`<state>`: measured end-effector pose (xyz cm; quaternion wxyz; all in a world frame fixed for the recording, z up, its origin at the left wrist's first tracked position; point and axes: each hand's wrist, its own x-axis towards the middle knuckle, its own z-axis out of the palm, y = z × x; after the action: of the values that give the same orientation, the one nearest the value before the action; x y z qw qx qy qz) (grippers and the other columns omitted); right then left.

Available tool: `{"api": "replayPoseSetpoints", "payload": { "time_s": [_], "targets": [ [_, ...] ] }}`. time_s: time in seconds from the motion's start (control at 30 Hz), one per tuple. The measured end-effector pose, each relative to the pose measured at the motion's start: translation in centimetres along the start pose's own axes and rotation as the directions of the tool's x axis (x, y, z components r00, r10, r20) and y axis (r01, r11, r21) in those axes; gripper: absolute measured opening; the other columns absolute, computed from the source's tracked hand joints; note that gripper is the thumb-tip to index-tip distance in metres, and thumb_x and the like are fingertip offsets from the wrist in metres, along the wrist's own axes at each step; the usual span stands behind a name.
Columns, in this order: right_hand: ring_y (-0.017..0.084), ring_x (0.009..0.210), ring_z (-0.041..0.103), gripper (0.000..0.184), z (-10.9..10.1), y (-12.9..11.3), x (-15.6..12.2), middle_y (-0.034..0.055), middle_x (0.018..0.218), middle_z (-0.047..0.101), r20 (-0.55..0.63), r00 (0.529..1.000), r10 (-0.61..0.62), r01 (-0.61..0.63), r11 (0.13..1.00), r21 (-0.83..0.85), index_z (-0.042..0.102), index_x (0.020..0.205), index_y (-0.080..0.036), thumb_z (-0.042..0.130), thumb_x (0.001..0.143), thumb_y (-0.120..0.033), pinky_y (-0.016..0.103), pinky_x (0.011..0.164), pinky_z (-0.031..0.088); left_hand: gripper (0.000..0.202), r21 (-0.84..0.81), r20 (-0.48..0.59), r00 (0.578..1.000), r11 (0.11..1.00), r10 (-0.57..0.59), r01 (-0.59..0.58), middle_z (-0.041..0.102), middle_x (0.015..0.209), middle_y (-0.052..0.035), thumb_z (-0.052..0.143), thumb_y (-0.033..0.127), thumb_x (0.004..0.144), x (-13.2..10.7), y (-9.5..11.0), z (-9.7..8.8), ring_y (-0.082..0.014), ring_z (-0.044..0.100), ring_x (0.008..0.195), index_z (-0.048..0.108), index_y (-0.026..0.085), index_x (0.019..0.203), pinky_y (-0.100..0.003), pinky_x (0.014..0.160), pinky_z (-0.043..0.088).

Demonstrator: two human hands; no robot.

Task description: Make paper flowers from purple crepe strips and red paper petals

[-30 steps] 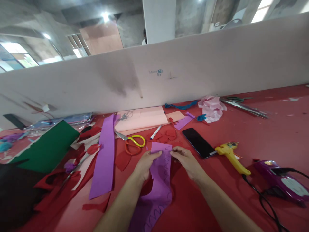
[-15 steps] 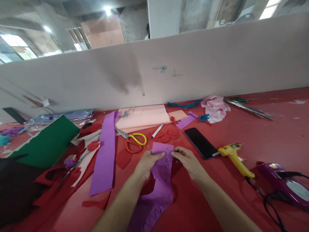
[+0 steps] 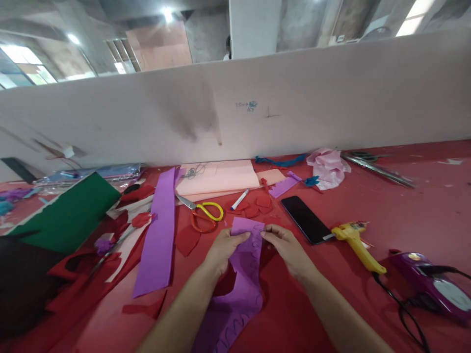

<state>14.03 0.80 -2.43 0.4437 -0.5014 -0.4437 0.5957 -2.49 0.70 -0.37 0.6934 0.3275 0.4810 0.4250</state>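
A purple foam strip (image 3: 243, 279) with blue pen scallops drawn on it lies on the red table (image 3: 405, 206) in front of me. My left hand (image 3: 222, 250) pinches its far end from the left. My right hand (image 3: 285, 247) pinches the same end from the right. Both hands have their fingers closed on the strip near its top edge. Just beyond the hands lie scissors (image 3: 202, 215) with yellow and orange handles, a blue-capped marker (image 3: 240, 199) and several red cut-out shapes (image 3: 257, 206).
A black phone (image 3: 305, 218), a yellow glue gun (image 3: 358, 242) and a purple device (image 3: 432, 284) with a black cord lie to the right. A long purple strip (image 3: 158, 235), green sheet (image 3: 69, 213), peach sheets (image 3: 217, 179) and red scraps sit left and behind. A white partition (image 3: 294, 98) closes the far edge.
My hands and the strip hold nearly the same place; the view has shifted slightly, and my fingers have edged a little along the strip's top end.
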Motion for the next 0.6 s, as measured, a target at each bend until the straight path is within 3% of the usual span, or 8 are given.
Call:
{"api": "replayPoseSetpoints", "payload": {
  "time_s": [0.23,0.37,0.47,0.6],
  "targets": [
    [0.017,0.068,0.057,0.017,-0.3,0.1,-0.3,0.0011,0.070,0.062,-0.065,0.997,-0.043,0.041,0.999,-0.035,0.062,0.076,-0.021,0.057,0.075,-0.037,0.028,0.062,0.041,0.029,-0.038,-0.047,0.998,0.999,-0.034,0.032,0.076,0.077,-0.0088,0.082,0.026,0.059,-0.1,0.3,0.1,-0.0192,0.069,0.065,0.074,0.012,0.083,-0.030,0.068,0.053],
    [0.021,0.075,0.060,0.018,-0.3,-0.1,-0.1,0.0035,0.078,0.066,-0.090,0.986,-0.140,0.126,0.981,-0.151,0.063,0.082,-0.023,0.049,0.076,-0.032,0.033,0.070,0.045,0.027,-0.101,-0.052,0.998,0.994,-0.037,0.032,0.075,0.073,-0.0087,0.083,0.026,0.058,-0.5,0.9,0.2,-0.0178,0.067,0.060,0.074,0.011,0.078,-0.028,0.064,0.052],
    [0.023,0.081,0.062,0.019,1.3,-1.7,1.8,0.0040,0.085,0.069,0.040,0.972,-0.232,0.234,0.936,-0.263,0.066,0.082,-0.024,0.051,0.071,-0.026,0.036,0.079,0.046,0.030,-0.160,-0.054,0.999,0.987,-0.002,-0.007,0.075,0.073,-0.0088,0.085,0.028,0.056,-1.3,1.7,-0.3,-0.0174,0.067,0.059,0.074,0.011,0.078,-0.028,0.063,0.053],
    [0.024,0.091,0.062,0.025,6.4,-4.1,6.3,0.0033,0.094,0.072,0.268,0.917,-0.294,0.380,0.847,-0.372,0.069,0.084,-0.025,0.056,0.065,-0.015,0.035,0.087,0.044,0.035,-0.241,-0.224,0.968,0.956,0.115,-0.169,0.076,0.075,-0.0072,0.086,0.029,0.056,-3.3,3.2,-2.3,-0.0169,0.068,0.059,0.074,0.011,0.084,-0.026,0.060,0.053]
  ]
}}
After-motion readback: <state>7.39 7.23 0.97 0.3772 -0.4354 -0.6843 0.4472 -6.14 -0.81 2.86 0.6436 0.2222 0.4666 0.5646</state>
